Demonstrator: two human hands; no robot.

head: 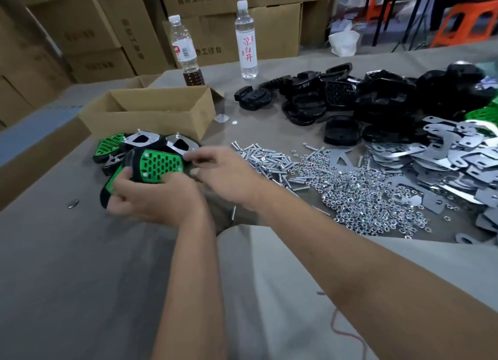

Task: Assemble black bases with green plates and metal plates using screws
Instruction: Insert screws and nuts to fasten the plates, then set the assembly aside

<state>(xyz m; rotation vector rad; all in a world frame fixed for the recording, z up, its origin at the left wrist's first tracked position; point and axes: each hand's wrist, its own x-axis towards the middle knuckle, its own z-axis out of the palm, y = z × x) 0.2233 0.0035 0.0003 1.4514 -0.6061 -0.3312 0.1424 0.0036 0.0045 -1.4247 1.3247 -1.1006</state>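
Both hands meet over the tabletop (80, 279): the left hand (159, 198) grips a black base (129, 163) with its green plate (159, 165) facing up, long axis running away leftward; the right hand (229, 176) pinches at its far edge, contents unclear. Beyond, the cardboard box (151, 114) stands open, its inside hidden.

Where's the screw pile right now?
In the head view, the screw pile lies on the table just right of the right hand, with the nut pile on its right.
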